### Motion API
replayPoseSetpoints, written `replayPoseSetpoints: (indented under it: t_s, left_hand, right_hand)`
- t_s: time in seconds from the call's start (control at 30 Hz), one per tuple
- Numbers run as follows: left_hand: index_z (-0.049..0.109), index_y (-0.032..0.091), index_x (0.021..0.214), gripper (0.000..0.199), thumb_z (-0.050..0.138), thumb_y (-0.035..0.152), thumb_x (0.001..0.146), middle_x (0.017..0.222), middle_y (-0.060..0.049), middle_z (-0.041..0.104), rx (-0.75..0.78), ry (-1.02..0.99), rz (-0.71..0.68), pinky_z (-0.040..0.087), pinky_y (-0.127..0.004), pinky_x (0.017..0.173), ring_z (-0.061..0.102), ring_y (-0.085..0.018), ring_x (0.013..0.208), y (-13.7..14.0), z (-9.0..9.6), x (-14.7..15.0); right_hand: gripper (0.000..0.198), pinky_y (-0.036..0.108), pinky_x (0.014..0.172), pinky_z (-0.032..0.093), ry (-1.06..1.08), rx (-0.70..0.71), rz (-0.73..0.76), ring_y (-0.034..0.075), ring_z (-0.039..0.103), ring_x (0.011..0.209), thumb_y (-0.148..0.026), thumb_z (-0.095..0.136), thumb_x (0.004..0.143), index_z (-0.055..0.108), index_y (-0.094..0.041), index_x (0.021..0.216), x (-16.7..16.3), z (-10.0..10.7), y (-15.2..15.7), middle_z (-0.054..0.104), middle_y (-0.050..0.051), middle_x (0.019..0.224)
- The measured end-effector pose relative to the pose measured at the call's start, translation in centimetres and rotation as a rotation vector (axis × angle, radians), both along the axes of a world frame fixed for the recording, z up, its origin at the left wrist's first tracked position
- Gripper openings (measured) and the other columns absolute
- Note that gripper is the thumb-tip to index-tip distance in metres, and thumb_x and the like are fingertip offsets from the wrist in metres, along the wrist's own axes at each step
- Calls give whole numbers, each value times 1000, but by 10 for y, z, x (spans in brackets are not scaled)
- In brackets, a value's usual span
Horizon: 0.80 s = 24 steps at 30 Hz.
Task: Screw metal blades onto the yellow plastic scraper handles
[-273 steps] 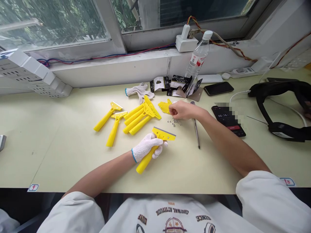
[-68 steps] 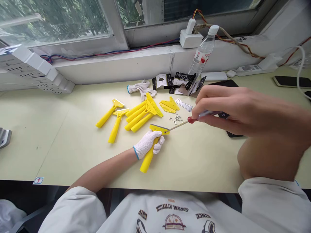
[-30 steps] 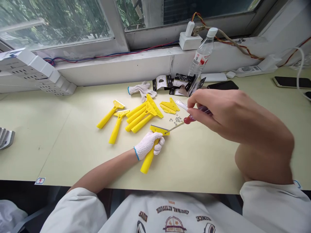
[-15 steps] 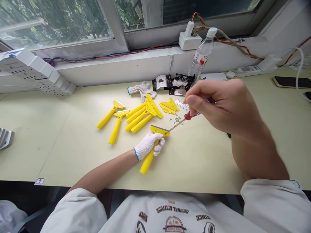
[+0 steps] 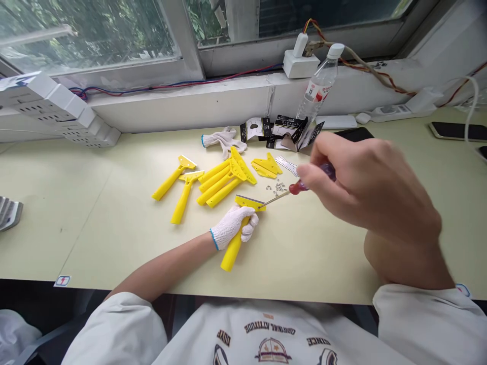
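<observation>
Scraper (image 5: 233,249): held over the bench (image 5: 312,263), handle end toward the front edge, head (image 5: 249,203) toward the back. Clasped in the gloved left hand (image 5: 232,225), fingers curled round the neck just below the head. Driver (image 5: 295,189) pinched between thumb and fingers of the bare right hand (image 5: 365,187), tip down at the right half of the head. Probably driving in a screw there; too small to tell how well seated. Judged needed next: hold the shaft in line, press and turn until snug, without slipping toward the gloved fingers. Loose screws (image 5: 279,186), plates (image 5: 264,167) and blades (image 5: 286,165) lying nearer the back edge; two other scrapers (image 5: 181,203) toward the left.
</observation>
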<state>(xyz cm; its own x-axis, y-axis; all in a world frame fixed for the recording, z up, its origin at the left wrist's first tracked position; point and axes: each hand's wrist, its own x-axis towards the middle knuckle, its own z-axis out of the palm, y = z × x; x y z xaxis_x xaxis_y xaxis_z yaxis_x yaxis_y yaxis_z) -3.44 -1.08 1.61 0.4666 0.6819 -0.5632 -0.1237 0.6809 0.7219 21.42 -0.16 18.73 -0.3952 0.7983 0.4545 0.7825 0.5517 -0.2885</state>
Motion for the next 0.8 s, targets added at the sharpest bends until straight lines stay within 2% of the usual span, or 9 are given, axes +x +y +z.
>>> replayPoseSetpoints:
  t_s: [0.07, 0.1, 0.17, 0.27, 0.4, 0.5, 0.63, 0.7, 0.8]
  left_hand:
    - [55, 19, 89, 21, 69, 35, 88, 72, 3, 55, 7, -13, 5, 36, -20, 35, 38, -6, 43, 0, -1, 0]
    - [55, 20, 92, 22, 70, 35, 87, 74, 3, 57, 10, -19, 15, 36, -20, 35, 38, -6, 43, 0, -1, 0]
    - [53, 20, 95, 25, 72, 35, 86, 75, 3, 58, 8, -21, 24, 36, -20, 35, 39, -6, 43, 0, -1, 0]
    - [54, 20, 98, 26, 71, 36, 86, 75, 4, 58, 16, -23, 24, 36, -20, 35, 38, -6, 42, -1, 0, 0]
    - [56, 19, 94, 24, 70, 36, 86, 71, 4, 58, 15, -9, 4, 36, -21, 34, 38, -6, 40, -1, 2, 0]
    - [55, 19, 91, 22, 69, 36, 86, 71, 3, 57, 16, -6, 3, 36, -21, 34, 38, -6, 40, -1, 2, 0]
    - [56, 19, 92, 21, 68, 36, 87, 73, 3, 57, 42, -14, 1, 36, -21, 34, 39, -6, 41, -1, 2, 0]
    - [56, 19, 90, 22, 68, 36, 87, 71, 3, 55, 42, -13, -4, 35, -21, 34, 38, -6, 41, -1, 2, 0]
    - [55, 20, 89, 23, 69, 38, 87, 71, 3, 56, 41, -20, 2, 34, -21, 34, 37, -6, 41, -1, 1, 0]
  right_hand:
    - [33, 35, 53, 30, -70, 78, -162, 21, 48, 52, -46, 56, 108, 60, -25, 83, 4, -3, -1, 49, 0, 53]
    - [36, 34, 53, 27, -84, 86, -167, 20, 46, 51, -49, 55, 108, 58, -25, 81, 5, -3, -1, 48, 0, 53]
    - [33, 35, 53, 29, -96, 35, -55, 20, 49, 52, -48, 54, 109, 59, -25, 86, 7, -2, -1, 55, 1, 59]
    - [16, 36, 58, 41, -61, -46, 125, 23, 60, 63, -40, 57, 108, 61, -26, 101, 12, 5, -3, 69, 3, 77]
    - [5, 40, 72, 52, -60, -68, 265, 26, 69, 87, -27, 59, 107, 63, -26, 108, 23, 15, -5, 71, 9, 102]
    - [21, 39, 79, 57, 0, -172, 449, 25, 71, 98, -17, 52, 106, 65, -31, 116, 30, 19, -2, 72, 7, 110]
    - [39, 39, 84, 59, 53, -240, 752, 23, 72, 101, -2, 47, 97, 64, -30, 117, 25, 25, 2, 75, 4, 103]
    - [29, 41, 85, 59, 25, -219, 728, 25, 72, 100, -9, 52, 97, 65, -29, 114, 17, 24, 1, 75, 6, 104]
    - [12, 40, 75, 57, 12, -76, 446, 25, 70, 90, -31, 55, 105, 67, -26, 106, 0, 13, -2, 73, 9, 104]
